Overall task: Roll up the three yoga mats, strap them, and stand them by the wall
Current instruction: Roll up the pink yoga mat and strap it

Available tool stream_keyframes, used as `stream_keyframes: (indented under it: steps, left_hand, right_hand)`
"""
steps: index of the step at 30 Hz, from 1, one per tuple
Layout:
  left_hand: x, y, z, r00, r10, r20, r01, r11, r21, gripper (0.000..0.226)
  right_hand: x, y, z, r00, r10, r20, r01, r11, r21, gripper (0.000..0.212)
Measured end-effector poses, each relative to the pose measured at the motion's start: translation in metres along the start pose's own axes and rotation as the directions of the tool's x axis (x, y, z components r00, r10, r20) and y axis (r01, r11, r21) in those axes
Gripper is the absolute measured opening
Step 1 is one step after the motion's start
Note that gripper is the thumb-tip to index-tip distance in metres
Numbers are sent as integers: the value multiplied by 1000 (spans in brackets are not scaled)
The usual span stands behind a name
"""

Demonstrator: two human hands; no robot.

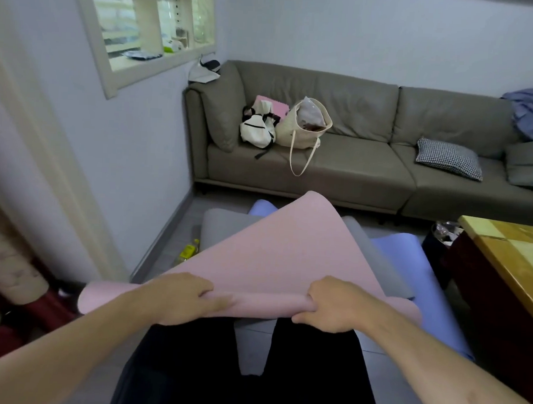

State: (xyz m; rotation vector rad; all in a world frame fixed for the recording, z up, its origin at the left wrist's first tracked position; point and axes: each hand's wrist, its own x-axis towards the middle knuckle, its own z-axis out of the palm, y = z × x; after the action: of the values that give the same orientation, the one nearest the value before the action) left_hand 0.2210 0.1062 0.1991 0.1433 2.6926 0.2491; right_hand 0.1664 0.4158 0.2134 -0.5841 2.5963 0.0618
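- Pink mat (274, 254) lifted off the floor, near end curled into a loose roll; the far part rises up and away toward the sofa.
- Left hand (181, 297) grip: on top of the roll, fingers curled over the rolled edge, holding it.
- Right hand (335, 306) grip: fingers wrapped round the roll, thumb under, clamped on the pink mat.
- Hands sit side by side on the roll, a short stretch of it between them; roll ends stick out past both hands.
- Grey mat (223, 227) lies flat on the floor under the pink one, its near end visible between the person's dark trouser legs.
- Blue mat (409, 271) flat on the floor to the right, partly under the grey one; a bit of blue also shows at the far end.
- Grey-brown sofa (369, 164) along the far wall, close behind the mats' far ends, carrying a white backpack (258, 130), cream tote bag (306, 126), checked cushion (449, 159).
- Wooden desk (509, 261) with a yellow top at right, just beside the blue mat.
- Yellow bottle (190, 248) on the floor by the left wall.
- Mats look matte, soft, foam-like; floor is grey tile.
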Motion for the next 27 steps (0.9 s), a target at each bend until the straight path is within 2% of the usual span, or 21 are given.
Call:
stream_keyframes:
  steps: [1, 4, 7, 8, 10, 17, 21, 27]
  left_hand:
    - [1, -2, 0, 1000, -19, 24, 20, 999, -39, 68]
    - [2, -1, 8, 999, -33, 29, 34, 999, -13, 63]
    - [1, 0, 13, 996, -62, -59, 62, 998, -14, 61]
    - [1, 1, 14, 994, -77, -82, 76, 997, -26, 60]
    - [-1, 4, 16, 991, -93, -97, 89, 995, -44, 59]
    - [-9, 5, 16, 997, -33, 72, 38, 997, -70, 62]
    - [-16, 12, 21, 999, 16, 48, -12, 996, -84, 46]
    - [-21, 15, 26, 998, -56, 38, 59, 994, -94, 44]
  right_hand:
    - [1, 0, 0, 1000, 8, 10, -8, 1000, -7, 53]
    - [-5, -6, 5, 1000, 22, -19, -24, 995, -102, 66]
    - [-17, -11, 20, 962, -35, -271, -15, 983, -181, 72]
    - [-20, -11, 26, 936, -43, -350, -15, 987, -161, 68]
    - [-26, -11, 34, 915, 4, -403, -25, 999, -46, 59]
    - [-17, -3, 41, 962, 40, -270, -36, 999, 21, 48]
    - [-15, -2, 37, 987, 48, -155, -41, 998, 50, 46]
    - [-31, -9, 37, 986, 12, -164, -3, 998, 55, 39]
